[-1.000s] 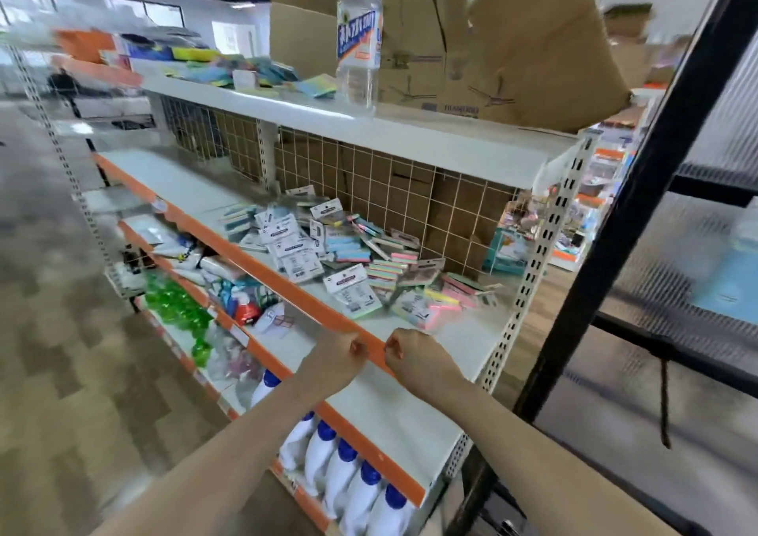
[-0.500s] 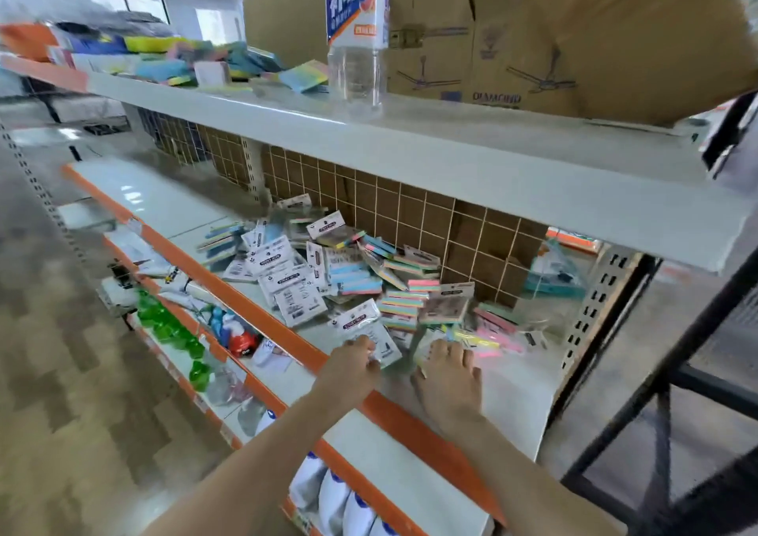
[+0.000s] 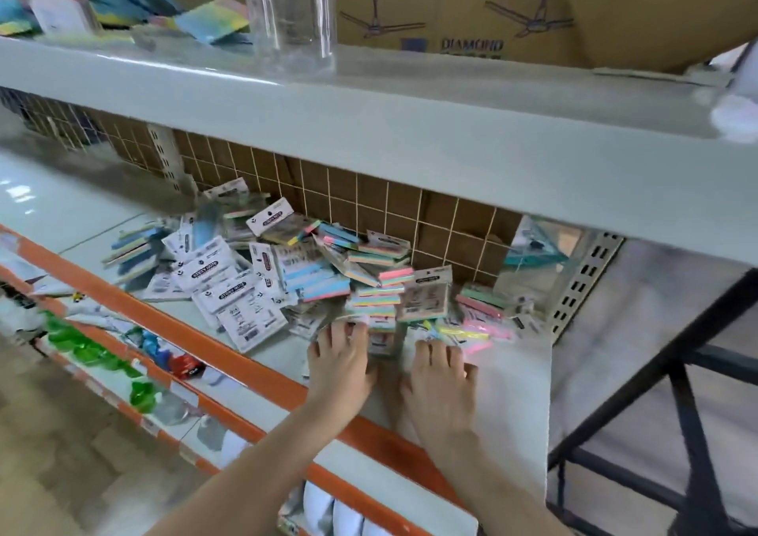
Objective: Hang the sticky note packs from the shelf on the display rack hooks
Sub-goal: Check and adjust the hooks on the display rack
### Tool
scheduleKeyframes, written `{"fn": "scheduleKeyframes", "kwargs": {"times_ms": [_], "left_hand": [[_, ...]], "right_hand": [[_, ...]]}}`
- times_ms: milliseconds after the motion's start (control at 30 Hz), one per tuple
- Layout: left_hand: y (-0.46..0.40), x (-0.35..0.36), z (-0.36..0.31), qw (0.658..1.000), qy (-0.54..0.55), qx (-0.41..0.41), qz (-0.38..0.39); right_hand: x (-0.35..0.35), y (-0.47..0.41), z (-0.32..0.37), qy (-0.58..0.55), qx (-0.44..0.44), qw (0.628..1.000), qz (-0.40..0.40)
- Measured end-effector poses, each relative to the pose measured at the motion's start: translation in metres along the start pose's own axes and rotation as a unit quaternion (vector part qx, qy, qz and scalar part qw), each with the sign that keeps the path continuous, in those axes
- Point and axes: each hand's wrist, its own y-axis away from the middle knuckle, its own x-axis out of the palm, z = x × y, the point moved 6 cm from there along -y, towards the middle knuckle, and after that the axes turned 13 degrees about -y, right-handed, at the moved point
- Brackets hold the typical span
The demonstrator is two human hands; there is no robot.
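Observation:
A loose pile of sticky note packs (image 3: 311, 277) in clear wrappers with white header cards lies on the middle shelf (image 3: 508, 388) against the brown grid back panel. My left hand (image 3: 340, 361) reaches in palm down, its fingertips touching a pack (image 3: 383, 336) at the pile's near edge. My right hand (image 3: 441, 375) lies flat beside it, fingers straight, tips at the pink and yellow packs (image 3: 480, 330). Neither hand holds a pack. No display hooks show in this view.
The upper shelf (image 3: 369, 125) juts out over the pile and carries a clear bottle (image 3: 289, 14), cardboard boxes (image 3: 451, 6) and more coloured pads. A black metal frame (image 3: 681, 379) stands at the right. Lower shelves hold green bottles (image 3: 86, 346) and white bottles.
Both hands have moved from the orange shelf edge forward onto the shelf, uncurling from loose fists to flat fingers at the pile. The camera has leaned in closer under the upper shelf.

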Motion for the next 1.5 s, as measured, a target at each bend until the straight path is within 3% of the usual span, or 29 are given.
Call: {"fn": "scheduleKeyframes", "kwargs": {"times_ms": [300,500,633,800,900,1067,1233,1300,1400,1500], "left_hand": [[-0.001,-0.003,0.013,0.997,0.053,0.037,-0.04],[0.004,-0.015,0.02,0.973,0.204,0.067,-0.085],[0.011,-0.031,0.031,0.936,0.302,0.131,-0.122],[0.003,-0.049,0.057,0.895,0.395,0.166,-0.126],[-0.002,-0.051,0.064,0.859,0.477,0.178,-0.062],[-0.016,-0.038,0.07,0.784,0.612,0.099,0.028],[-0.025,-0.015,0.064,0.748,0.655,0.035,0.103],[-0.025,-0.005,0.058,0.735,0.663,0.014,0.146],[-0.018,0.0,0.048,0.69,0.693,-0.016,0.209],[-0.011,-0.002,0.039,0.657,0.717,-0.049,0.228]], "right_hand": [[-0.004,-0.002,0.011,0.05,0.003,0.997,-0.062],[-0.01,0.003,0.016,0.037,0.012,0.998,-0.059],[-0.012,0.013,0.009,-0.03,0.029,0.998,-0.041],[-0.035,0.025,-0.003,-0.222,0.13,0.957,-0.134],[-0.043,0.03,-0.011,-0.376,0.198,0.886,-0.185],[-0.044,0.044,-0.029,-0.593,0.309,0.7,-0.253],[-0.037,0.057,-0.022,-0.786,0.312,0.464,-0.263],[-0.036,0.061,-0.02,-0.833,0.295,0.392,-0.255],[-0.037,0.064,-0.016,-0.874,0.269,0.342,-0.218],[-0.039,0.072,-0.018,-0.875,0.264,0.342,-0.219]]}}
